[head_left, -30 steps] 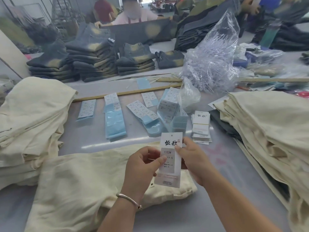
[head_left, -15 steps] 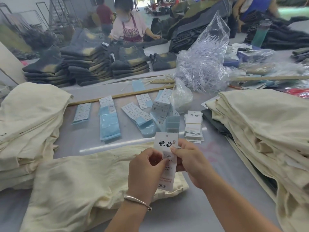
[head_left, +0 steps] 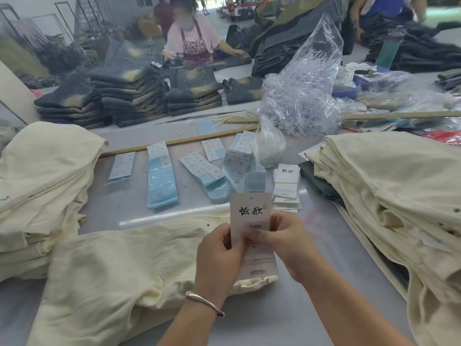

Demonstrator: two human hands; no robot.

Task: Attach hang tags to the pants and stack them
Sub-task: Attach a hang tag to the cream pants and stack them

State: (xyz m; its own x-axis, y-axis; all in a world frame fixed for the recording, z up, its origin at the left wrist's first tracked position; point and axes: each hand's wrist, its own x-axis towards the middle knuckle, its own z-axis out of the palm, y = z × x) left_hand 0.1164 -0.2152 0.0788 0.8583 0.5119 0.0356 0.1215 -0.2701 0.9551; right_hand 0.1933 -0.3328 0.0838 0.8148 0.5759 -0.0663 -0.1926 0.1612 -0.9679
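Held upright over the grey counter [head_left: 324, 248]: a white hang tag [head_left: 250, 216] printed with two black brush characters, a punched hole at its top edge. Pinched on its left edge by the left hand [head_left: 219, 250], thumb across the face, silver bangle [head_left: 204, 299] at the wrist. Gripped from the other side by the right hand [head_left: 287, 243], thumb pressing the tag's middle, fingers curled behind it. Directly beneath, spread flat across the counter's near side: one pair of cream pants [head_left: 112, 265], waistband end lying under the tag.

At far left, a folded stack of cream pants [head_left: 42, 186]; at right, a taller pile of cream pants [head_left: 389, 186] draping over the counter edge. Just beyond the raised tag, a small pile of matching hang tags [head_left: 287, 189]. Ranged in a row further left: pale blue sticker sheets [head_left: 162, 181] bearing white size labels. Behind them, a long wooden ruler [head_left: 174, 142] laid at a slant, and a clear plastic bag of white tag fasteners [head_left: 304, 96]. Across the next counter, stacks of dark washed jeans [head_left: 129, 93], with a worker in a pink shirt and apron [head_left: 193, 41] standing behind them.
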